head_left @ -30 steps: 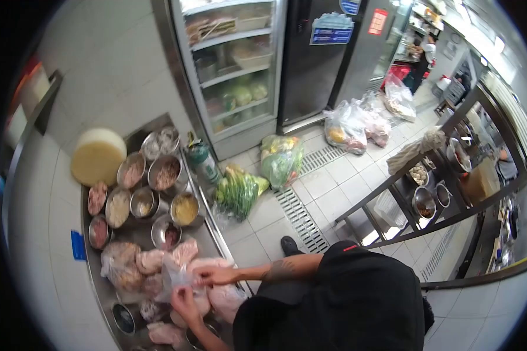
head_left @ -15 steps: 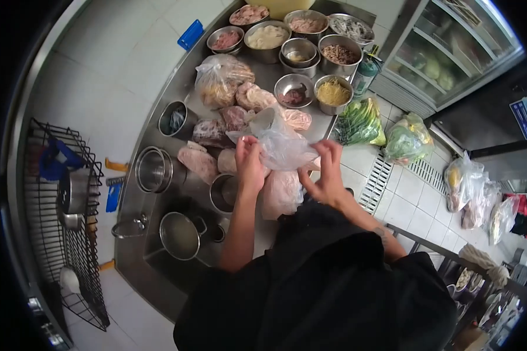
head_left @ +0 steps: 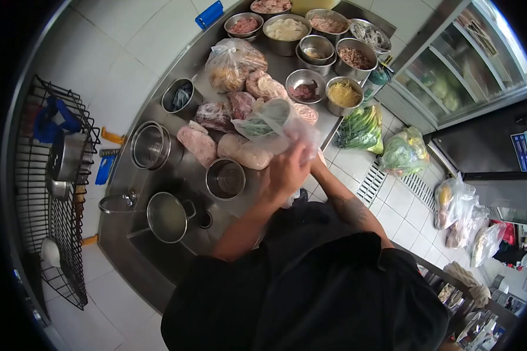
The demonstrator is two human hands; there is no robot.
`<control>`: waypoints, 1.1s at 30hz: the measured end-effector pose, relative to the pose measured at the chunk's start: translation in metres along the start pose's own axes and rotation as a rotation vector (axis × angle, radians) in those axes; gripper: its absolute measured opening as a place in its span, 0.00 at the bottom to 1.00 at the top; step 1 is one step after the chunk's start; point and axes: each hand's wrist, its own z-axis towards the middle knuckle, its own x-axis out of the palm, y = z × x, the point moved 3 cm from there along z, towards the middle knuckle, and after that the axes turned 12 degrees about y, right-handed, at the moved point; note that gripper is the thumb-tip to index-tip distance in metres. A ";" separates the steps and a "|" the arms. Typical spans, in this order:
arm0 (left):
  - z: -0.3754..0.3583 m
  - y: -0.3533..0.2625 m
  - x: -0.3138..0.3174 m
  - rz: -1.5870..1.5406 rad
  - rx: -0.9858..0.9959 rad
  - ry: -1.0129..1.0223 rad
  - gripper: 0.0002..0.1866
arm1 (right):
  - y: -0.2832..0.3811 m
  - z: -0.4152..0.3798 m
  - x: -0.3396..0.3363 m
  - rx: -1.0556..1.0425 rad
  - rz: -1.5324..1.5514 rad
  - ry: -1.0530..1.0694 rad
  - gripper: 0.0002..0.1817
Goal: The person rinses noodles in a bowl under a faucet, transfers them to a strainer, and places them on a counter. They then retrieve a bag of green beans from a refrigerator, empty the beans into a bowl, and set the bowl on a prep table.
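Observation:
My left hand [head_left: 290, 171] is closed on a translucent plastic bag [head_left: 301, 136], blurred by motion at its edge. My right hand [head_left: 318, 164] is right beside it at the same bag, its fingers mostly hidden behind the left hand and the plastic. The bag's loose end spreads to the left over a greenish wrapped bundle [head_left: 266, 120]. Wrapped pieces of meat [head_left: 198, 144] lie on the steel counter to the left of my hands. An empty steel pot [head_left: 225, 179] stands just left of my left forearm.
Steel bowls of food [head_left: 286, 28] stand at the counter's far end. A sink holds a pot [head_left: 167, 217] at the lower left. Bags of greens [head_left: 360, 128] and more bags [head_left: 451, 202] lie on the floor at the right, near a glass-door fridge [head_left: 468, 64].
My hands have come together at the bag and moved slightly; they were apart before. The bag is gathered more to the right. The whole view has shifted a little.

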 end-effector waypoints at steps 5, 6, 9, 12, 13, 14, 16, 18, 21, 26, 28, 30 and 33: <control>-0.007 -0.014 0.006 -0.128 0.081 0.161 0.14 | -0.004 0.018 -0.022 0.667 0.368 -0.052 0.12; -0.006 -0.016 -0.001 -0.127 0.080 0.156 0.14 | -0.049 0.016 -0.012 0.578 0.090 0.101 0.17; -0.003 -0.010 -0.022 -0.150 0.214 0.147 0.13 | -0.014 0.006 -0.054 -0.347 -0.447 0.058 0.20; 0.001 0.048 -0.039 -0.140 -0.042 -0.275 0.14 | 0.007 0.004 -0.065 -0.379 -0.403 0.080 0.20; 0.002 0.068 -0.047 -0.152 -0.185 -0.367 0.15 | 0.021 0.004 -0.069 -0.281 -0.449 0.138 0.19; 0.005 0.093 -0.049 -0.220 -0.302 -0.374 0.17 | 0.038 0.005 -0.075 -0.288 -0.449 0.132 0.19; 0.012 0.123 -0.058 -0.484 -0.493 -0.329 0.21 | 0.047 -0.003 -0.081 0.544 0.168 0.217 0.17; 0.010 0.123 -0.057 -1.022 -0.647 -0.089 0.26 | 0.070 -0.018 -0.084 0.540 0.304 0.209 0.17; 0.002 0.103 -0.047 -1.377 -0.651 0.115 0.23 | 0.095 -0.041 -0.092 0.600 0.361 0.207 0.16; -0.028 0.067 -0.030 -1.662 -0.720 0.209 0.25 | 0.075 -0.071 -0.082 0.403 0.314 0.181 0.17; -0.047 0.054 -0.022 -1.679 -0.766 0.179 0.28 | 0.073 -0.072 -0.082 0.235 0.091 0.267 0.17; -0.068 0.054 -0.015 -1.665 -0.732 0.110 0.28 | 0.084 -0.072 -0.080 0.044 -0.357 0.137 0.19; -0.096 0.037 -0.020 -1.645 -0.667 -0.047 0.27 | 0.107 -0.069 -0.085 0.149 0.011 0.280 0.24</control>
